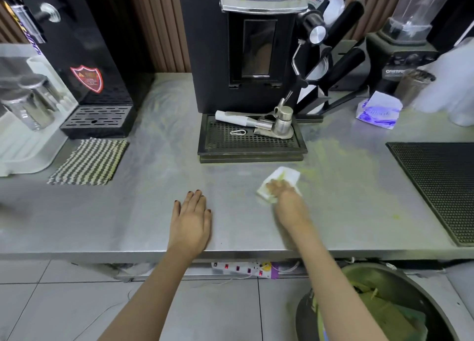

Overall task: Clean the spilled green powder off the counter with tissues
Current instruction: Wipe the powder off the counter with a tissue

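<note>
A folded white tissue point(284, 176), stained green along one edge, lies on the steel counter point(128, 212) in front of the coffee machine. My right hand point(287, 199) presses down on it with its fingers over the tissue; the hand is motion-blurred. Green powder point(331, 158) is smeared over the counter to the right of the drip tray, with a small spot point(396, 216) further right. My left hand point(191, 216) rests flat on the counter near the front edge, fingers straight, holding nothing.
A coffee machine point(256, 45) with drip tray point(251, 140) stands behind the tissue. A tissue pack point(379, 111) sits at the back right, a black rubber mat point(441, 187) at the right, a striped cloth point(89, 162) at the left. A bin point(384, 302) with green-stained waste stands below.
</note>
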Demonstrator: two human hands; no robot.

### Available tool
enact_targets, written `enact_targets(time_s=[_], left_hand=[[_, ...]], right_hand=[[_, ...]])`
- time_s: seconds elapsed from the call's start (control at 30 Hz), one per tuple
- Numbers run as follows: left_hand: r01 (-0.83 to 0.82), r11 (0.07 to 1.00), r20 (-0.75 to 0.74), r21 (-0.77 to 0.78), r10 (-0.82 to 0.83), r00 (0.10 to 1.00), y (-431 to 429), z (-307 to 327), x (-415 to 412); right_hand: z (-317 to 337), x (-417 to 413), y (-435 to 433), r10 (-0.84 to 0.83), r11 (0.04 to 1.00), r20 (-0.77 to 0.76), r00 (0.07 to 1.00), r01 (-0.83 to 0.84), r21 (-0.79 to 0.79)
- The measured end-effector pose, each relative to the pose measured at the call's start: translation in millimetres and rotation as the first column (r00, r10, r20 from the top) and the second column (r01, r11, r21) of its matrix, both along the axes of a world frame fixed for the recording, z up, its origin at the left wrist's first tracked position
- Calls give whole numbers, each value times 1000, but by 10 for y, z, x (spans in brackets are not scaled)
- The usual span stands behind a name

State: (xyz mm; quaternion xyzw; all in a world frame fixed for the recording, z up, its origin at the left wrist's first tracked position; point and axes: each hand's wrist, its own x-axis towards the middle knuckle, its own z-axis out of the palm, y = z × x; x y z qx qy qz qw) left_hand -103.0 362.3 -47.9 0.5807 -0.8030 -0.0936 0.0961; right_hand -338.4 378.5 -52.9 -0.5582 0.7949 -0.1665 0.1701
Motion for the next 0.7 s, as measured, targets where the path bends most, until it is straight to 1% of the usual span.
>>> enact_targets(time_s=[0.03,0.1,0.13,0.17,0.2,0.23,0.27,0.3,0.33,0.37,0.4,0.47,0.53,0.57,0.63,0.67,0.7], left_hand=[[7,1000,20,-3,-7,1000,14,-6,4],[8,1000,46,-9,-8,999,46,-20,15],[9,1000,51,-10,-9,999,60,-27,19],[10,1000,49,-11,-9,999,67,-31,22],[9,1000,44,-12,-8,999,65,-31,24],[6,1000,38,-10,-5,999,57,-32,26],[2,1000,33,-7,-2,999,44,-30,27],[-4,1000,26,-1,4,1000,38,-27,28],[-9,1000,22,1,9,1000,35,-26,29],[-10,1000,21,-2,10,1000,37,-22,32],[-11,1000,20,-6,11,1000,38,-17,33],[-12,1000,21,-8,12,1000,37,-7,33],[-8,1000,28,-6,8,1000,39,-12,33],[-8,1000,32,-9,8,999,39,-14,35],[-15,1000,25,-15,16,1000,39,-15,39],[-17,1000,22,-15,18,1000,45,-11,39],[-18,1000,19,-15,18,1000,47,-8,38]], right_hand=[[46,-207,-27,-105,994,-9,994,106,19],[173,-420,-32,-249,968,-29,968,250,25],[229,-387,-22,-285,958,-31,958,285,16],[282,-256,-18,-283,959,-36,958,283,2],[311,-63,-11,-229,973,-35,973,229,-15],[297,179,0,-112,993,-32,993,111,-30],[261,417,29,60,997,-45,997,-61,-39],[203,593,57,218,975,-45,975,-220,-34],[141,676,52,325,945,-61,944,-327,-27],[72,652,4,350,935,-70,934,-353,-34],[21,559,-59,311,948,-65,948,-315,-44],[-76,276,-189,178,980,-46,983,-181,-84],[-74,-89,-252,-25,996,-28,999,23,-82],[-29,-272,-250,-144,988,-12,990,143,-51],[103,-471,-161,-302,953,-2,953,302,-10],[169,-464,-76,-321,947,-29,947,321,-6],[241,-359,17,-293,956,-30,956,292,-19]])
